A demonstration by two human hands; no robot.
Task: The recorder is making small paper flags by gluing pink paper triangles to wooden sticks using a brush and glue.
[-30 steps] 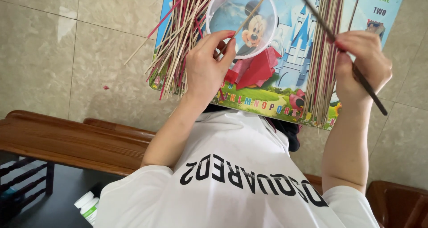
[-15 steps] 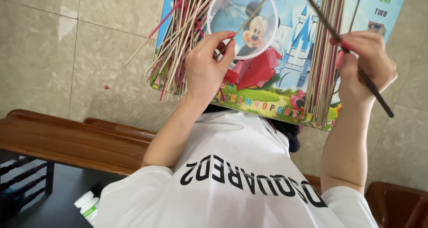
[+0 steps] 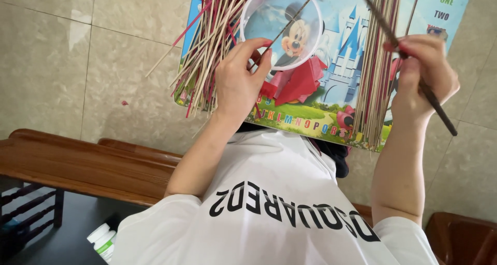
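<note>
Nearest the camera is the person's white printed T-shirt (image 3: 269, 218), with both bare forearms rising from it toward a colourful cartoon board (image 3: 336, 89) that lies across the lap. The left hand (image 3: 239, 83) rests on the board with its fingers curled, pinching a thin stick (image 3: 290, 21) between thumb and fingertips; that stick slants up across a clear round lid or dish (image 3: 282, 24) lying just beyond the fingers. The right hand (image 3: 422, 76) is closed around a dark, slim brush-like stick (image 3: 409, 58), which runs diagonally from the board's top edge down past the palm toward the floor. Between the two hands sit folded red paper pieces (image 3: 300, 83). Just outside the left hand a loose fan of tan and red sticks (image 3: 212, 52) spreads over the board's edge, some tips sticking out over the floor. Right beside the right hand, a tidier bundle of sticks (image 3: 378, 68) lies lengthwise on the board. Farther off are the beige floor tiles (image 3: 77, 63), a wooden bench (image 3: 77, 161) under the left arm, and small white bottles (image 3: 103, 239) near the shirt's edge.
</note>
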